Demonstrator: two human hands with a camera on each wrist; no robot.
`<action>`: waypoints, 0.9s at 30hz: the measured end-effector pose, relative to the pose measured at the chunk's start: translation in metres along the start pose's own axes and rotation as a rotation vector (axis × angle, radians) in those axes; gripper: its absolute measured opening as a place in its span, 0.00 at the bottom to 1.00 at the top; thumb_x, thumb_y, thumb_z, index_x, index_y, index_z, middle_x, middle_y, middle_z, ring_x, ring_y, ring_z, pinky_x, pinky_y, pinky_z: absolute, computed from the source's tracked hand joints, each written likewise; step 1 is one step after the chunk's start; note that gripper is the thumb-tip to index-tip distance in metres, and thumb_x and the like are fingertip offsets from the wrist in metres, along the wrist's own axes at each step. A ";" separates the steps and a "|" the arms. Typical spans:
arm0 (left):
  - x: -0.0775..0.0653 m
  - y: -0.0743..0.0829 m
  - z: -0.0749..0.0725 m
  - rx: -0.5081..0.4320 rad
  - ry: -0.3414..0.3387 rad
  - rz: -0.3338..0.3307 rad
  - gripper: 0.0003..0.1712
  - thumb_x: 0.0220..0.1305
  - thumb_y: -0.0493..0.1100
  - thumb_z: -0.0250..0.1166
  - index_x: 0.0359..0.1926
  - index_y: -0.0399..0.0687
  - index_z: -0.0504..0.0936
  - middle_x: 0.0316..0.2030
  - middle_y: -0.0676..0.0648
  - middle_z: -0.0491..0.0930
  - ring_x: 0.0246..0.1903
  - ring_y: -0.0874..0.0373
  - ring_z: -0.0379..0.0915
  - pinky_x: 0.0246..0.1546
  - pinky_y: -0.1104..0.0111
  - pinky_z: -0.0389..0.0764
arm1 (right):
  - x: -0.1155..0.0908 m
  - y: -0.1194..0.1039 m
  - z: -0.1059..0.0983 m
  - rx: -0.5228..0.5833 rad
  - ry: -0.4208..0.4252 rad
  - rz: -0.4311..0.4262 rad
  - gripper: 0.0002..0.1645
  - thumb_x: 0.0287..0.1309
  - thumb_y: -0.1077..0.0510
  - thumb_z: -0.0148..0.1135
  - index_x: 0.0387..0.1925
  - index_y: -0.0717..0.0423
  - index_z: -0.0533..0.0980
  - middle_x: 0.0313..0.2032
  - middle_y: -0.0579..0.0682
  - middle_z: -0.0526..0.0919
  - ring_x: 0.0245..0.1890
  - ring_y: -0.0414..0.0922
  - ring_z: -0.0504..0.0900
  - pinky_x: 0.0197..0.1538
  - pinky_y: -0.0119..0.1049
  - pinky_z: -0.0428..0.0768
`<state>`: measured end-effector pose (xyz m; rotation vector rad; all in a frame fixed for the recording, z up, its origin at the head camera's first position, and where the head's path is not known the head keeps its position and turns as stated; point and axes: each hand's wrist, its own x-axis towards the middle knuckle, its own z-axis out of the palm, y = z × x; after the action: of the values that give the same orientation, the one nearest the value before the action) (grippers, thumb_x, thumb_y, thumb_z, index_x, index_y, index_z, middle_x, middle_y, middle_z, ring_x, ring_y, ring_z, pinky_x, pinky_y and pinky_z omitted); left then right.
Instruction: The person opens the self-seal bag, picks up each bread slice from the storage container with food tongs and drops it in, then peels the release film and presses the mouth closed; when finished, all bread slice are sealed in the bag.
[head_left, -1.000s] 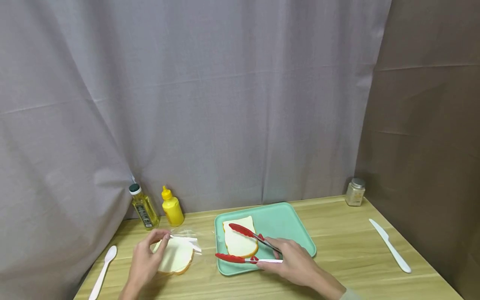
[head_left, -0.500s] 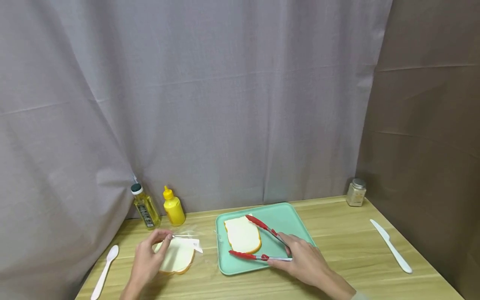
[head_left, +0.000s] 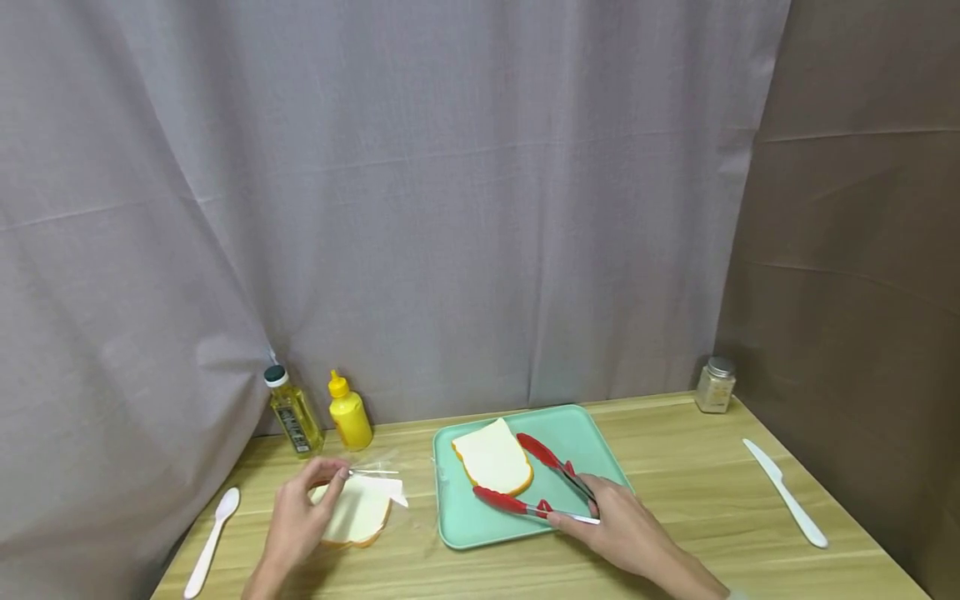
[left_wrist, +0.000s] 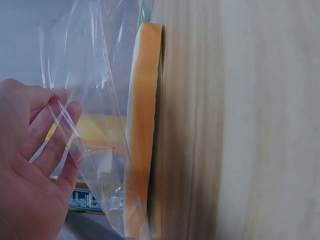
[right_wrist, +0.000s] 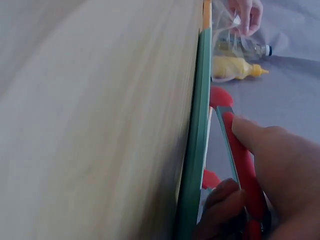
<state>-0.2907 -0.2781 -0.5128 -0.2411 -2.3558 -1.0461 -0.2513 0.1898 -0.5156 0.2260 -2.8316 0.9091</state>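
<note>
With finger and thumb, my left hand pinches the edge of a clear plastic bag. A bread slice with an orange-brown crust lies in the bag on the table. My right hand grips red-tipped metal tongs, their arms spread apart over the green tray. Another bread slice lies turned askew on the tray. One red tip lies at its near edge and the other beside its right edge. In the right wrist view, the tongs' red grip shows between thumb and fingers.
Behind the bag stand an oil bottle and a yellow squeeze bottle. A white spoon lies at the left, a white knife at the right. A seasoning jar is in the back right corner, before the grey curtain.
My right hand and the tongs have moved to the right. The slice on the tray has shifted slightly right and back and turned. My left hand stays at the bag.
</note>
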 end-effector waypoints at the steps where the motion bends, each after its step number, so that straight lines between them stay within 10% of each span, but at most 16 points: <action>1: 0.000 0.000 0.000 0.000 -0.003 -0.002 0.06 0.71 0.36 0.74 0.46 0.49 0.89 0.41 0.54 0.93 0.42 0.66 0.89 0.50 0.72 0.89 | 0.000 -0.002 0.001 0.019 -0.008 0.001 0.43 0.50 0.19 0.75 0.48 0.49 0.81 0.24 0.39 0.69 0.27 0.32 0.64 0.27 0.26 0.63; 10: 0.000 0.001 0.001 -0.008 -0.013 0.010 0.07 0.70 0.35 0.74 0.45 0.50 0.89 0.41 0.53 0.93 0.42 0.65 0.89 0.50 0.68 0.91 | 0.003 -0.021 0.013 0.074 -0.009 0.024 0.44 0.55 0.25 0.77 0.49 0.59 0.81 0.25 0.43 0.71 0.29 0.37 0.70 0.31 0.29 0.72; 14: 0.001 0.000 0.001 -0.019 -0.013 0.013 0.07 0.70 0.35 0.74 0.45 0.51 0.89 0.41 0.54 0.93 0.42 0.66 0.88 0.50 0.74 0.88 | 0.002 -0.024 0.016 0.021 0.020 0.019 0.59 0.54 0.24 0.77 0.65 0.69 0.77 0.47 0.55 0.88 0.49 0.47 0.85 0.50 0.44 0.89; 18: 0.000 0.000 0.003 -0.033 -0.008 0.027 0.06 0.70 0.35 0.74 0.45 0.48 0.89 0.41 0.54 0.93 0.43 0.65 0.88 0.52 0.79 0.86 | 0.002 -0.022 0.016 -0.011 0.041 -0.010 0.65 0.53 0.23 0.77 0.72 0.70 0.72 0.65 0.66 0.83 0.65 0.58 0.83 0.66 0.59 0.85; 22: -0.001 -0.001 0.004 -0.051 0.000 0.050 0.05 0.70 0.33 0.73 0.43 0.46 0.89 0.41 0.55 0.92 0.44 0.62 0.88 0.54 0.81 0.84 | 0.007 -0.018 0.012 -0.017 0.030 -0.029 0.57 0.51 0.22 0.77 0.64 0.64 0.80 0.45 0.50 0.88 0.47 0.42 0.85 0.48 0.41 0.88; 27: -0.001 -0.003 0.005 -0.043 -0.004 0.059 0.06 0.69 0.32 0.73 0.42 0.47 0.89 0.41 0.55 0.91 0.44 0.63 0.87 0.53 0.79 0.85 | 0.021 -0.001 0.000 0.029 -0.052 -0.092 0.49 0.52 0.23 0.77 0.60 0.55 0.83 0.23 0.38 0.72 0.24 0.31 0.65 0.24 0.26 0.64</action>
<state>-0.2927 -0.2764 -0.5180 -0.3273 -2.3176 -1.0696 -0.2714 0.1867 -0.5108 0.3858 -2.8301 0.9385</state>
